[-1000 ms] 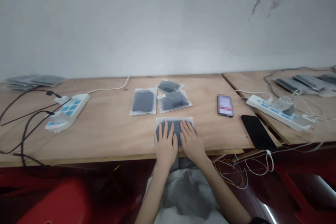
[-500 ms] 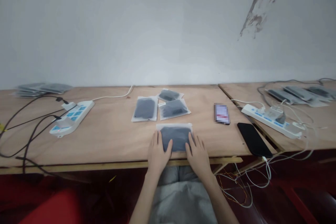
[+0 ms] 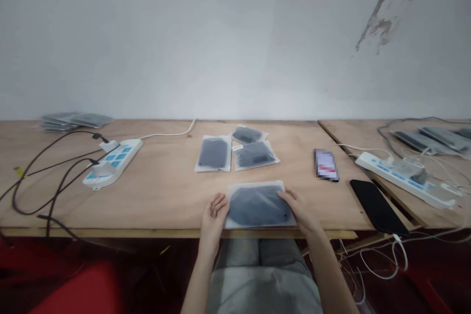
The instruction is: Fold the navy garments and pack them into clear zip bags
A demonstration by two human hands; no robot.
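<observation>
A frosted plastic pouch [image 3: 257,205] with a dark, flat item inside lies at the front edge of the table, its near side slightly raised toward me. My right hand [image 3: 300,211] grips its right edge, thumb on top and the other fingers hidden behind or beneath. At the left edge is my left hand [image 3: 214,212], turned palm inward with curled fingers, pinching the pouch's side. Beyond it lie three similar items: an upright pouch [image 3: 213,153], a labelled pouch [image 3: 255,155] and a smaller-looking pouch [image 3: 247,134] partly overlapped by the labelled one.
On the left, a white power strip [image 3: 114,162] has black cables plugged in, near a pouch stack [image 3: 69,120]. To the right are a lit phone [image 3: 326,165], a black phone [image 3: 377,206] on a charging cable, another power strip [image 3: 405,179] and more pouches [image 3: 434,140].
Both hands lay flat on the pouch before; now they hold its sides. The pouch shows a different face, with a small dark hole at lower right. The view has shifted slightly left.
</observation>
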